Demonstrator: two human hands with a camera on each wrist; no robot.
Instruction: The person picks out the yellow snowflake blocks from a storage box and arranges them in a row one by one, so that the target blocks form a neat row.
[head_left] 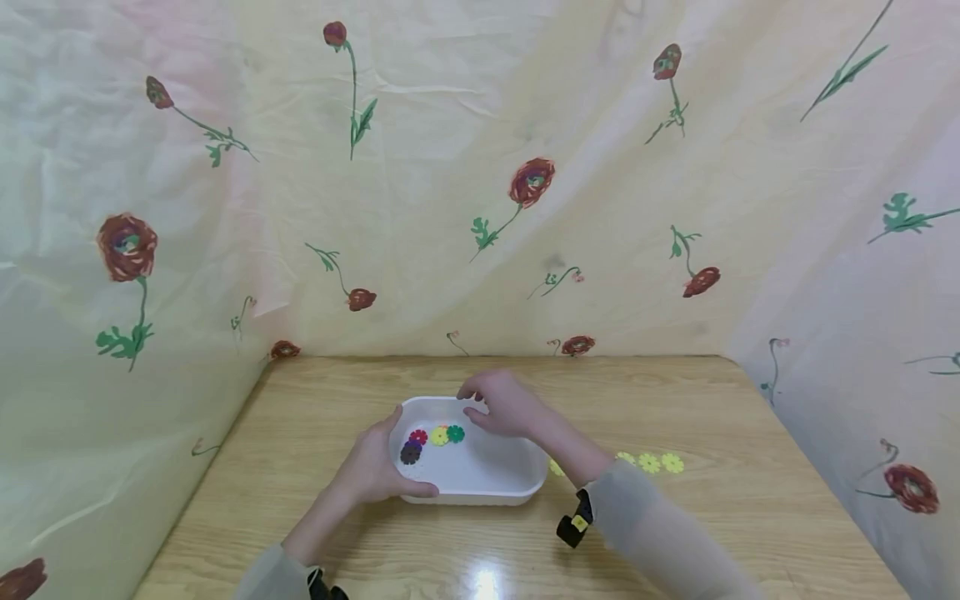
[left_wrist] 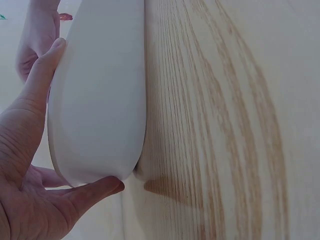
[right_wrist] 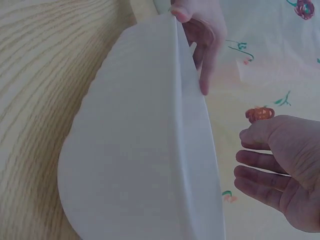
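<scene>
A white plastic tub (head_left: 491, 475) stands on the table, its long side towards me. My left hand (head_left: 372, 463) grips its left end, thumb by the near rim and fingers at the far left rim; the left wrist view shows this hand (left_wrist: 30, 150) against the tub wall. Over the tub's far side hovers my right hand (head_left: 508, 407), fingers loosely bent; nothing shows in it in the right wrist view (right_wrist: 285, 170). Inside the tub's left half lie flower-shaped plastic pieces: red (head_left: 418, 437), yellow (head_left: 438, 437), green (head_left: 455, 433) and dark brown (head_left: 410, 452), with purple and orange ones partly covered.
Several yellow flower-shaped pieces (head_left: 672, 463) lie in a row on the wooden table (head_left: 337, 550) right of the tub, partly hidden by my right forearm. Floral-printed cloth (head_left: 435, 208) hangs behind the table and along both sides.
</scene>
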